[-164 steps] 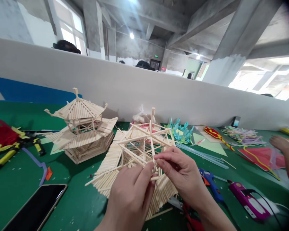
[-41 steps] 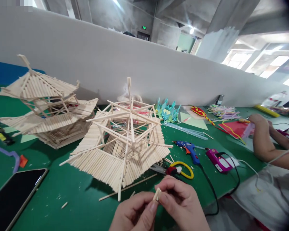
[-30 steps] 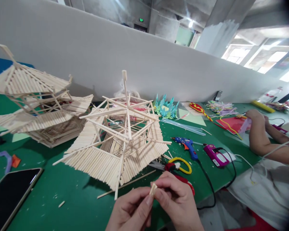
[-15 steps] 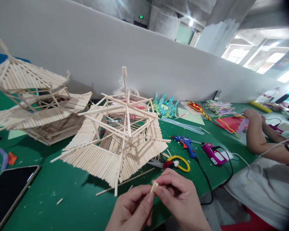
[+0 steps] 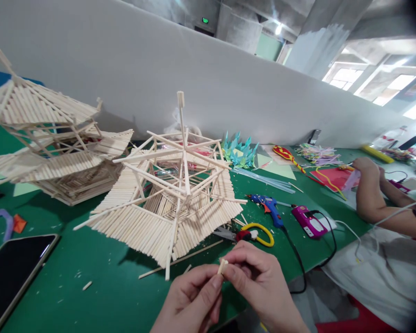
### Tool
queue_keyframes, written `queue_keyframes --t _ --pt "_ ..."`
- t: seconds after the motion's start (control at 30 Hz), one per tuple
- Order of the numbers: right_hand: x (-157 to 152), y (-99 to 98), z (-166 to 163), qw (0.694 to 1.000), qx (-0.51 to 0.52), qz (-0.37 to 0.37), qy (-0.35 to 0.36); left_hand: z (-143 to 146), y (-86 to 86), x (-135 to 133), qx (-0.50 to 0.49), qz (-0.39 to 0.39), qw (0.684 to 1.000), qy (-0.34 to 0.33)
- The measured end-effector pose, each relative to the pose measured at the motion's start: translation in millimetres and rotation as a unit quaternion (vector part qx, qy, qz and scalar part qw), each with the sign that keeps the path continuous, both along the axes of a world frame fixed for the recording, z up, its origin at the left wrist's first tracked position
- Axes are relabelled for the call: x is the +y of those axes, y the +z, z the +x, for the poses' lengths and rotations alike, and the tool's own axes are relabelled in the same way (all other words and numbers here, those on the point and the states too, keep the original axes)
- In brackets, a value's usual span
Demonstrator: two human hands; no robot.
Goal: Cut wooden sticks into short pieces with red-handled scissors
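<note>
While the left hand (image 5: 194, 296) and right hand (image 5: 260, 282) pinch the stub (image 5: 222, 267) between them at bottom centre, its long axis slants, upper end toward one o'clock; their grip hides much of it, so it may be two pieces. From it, the frame (image 5: 186, 173) stands at eleven, a loose stick (image 5: 194, 253) partly between; scissors (image 5: 242, 236) and glue gun (image 5: 272, 212) lie around one, the phone (image 5: 19, 277) at nine.

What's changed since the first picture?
The left hand and right hand have drawn back from the open-framed stick model toward the wearer, and now pinch a short wooden bit together. The roofed model, phone and glue gun stayed put.
</note>
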State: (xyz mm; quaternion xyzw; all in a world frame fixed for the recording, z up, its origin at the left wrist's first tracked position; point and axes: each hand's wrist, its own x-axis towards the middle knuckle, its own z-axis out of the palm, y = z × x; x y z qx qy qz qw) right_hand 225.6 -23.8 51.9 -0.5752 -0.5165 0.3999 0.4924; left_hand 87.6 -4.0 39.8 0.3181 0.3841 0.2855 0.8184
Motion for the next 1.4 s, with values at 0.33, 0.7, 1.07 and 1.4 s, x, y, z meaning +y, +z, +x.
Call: queue_keyframes --t 0.33,0.7,1.07,1.4 --pt "3 -6.1 1 0.998 0.034 -0.048 0.014 2 2.6 1 0.025 -0.005 1.0 -0.006" --pt "11 -3.9 -4 0.993 0.054 -0.099 -0.017 5 -5.7 3 0.008 0.003 1.0 -0.008" --pt "13 3.0 -4 0.984 0.128 -0.122 -0.011 5 -4.5 5 -0.029 -0.075 0.995 0.052" --pt "14 1.7 -7 0.975 0.172 -0.137 0.002 7 -0.3 9 0.018 -0.015 1.0 -0.012"
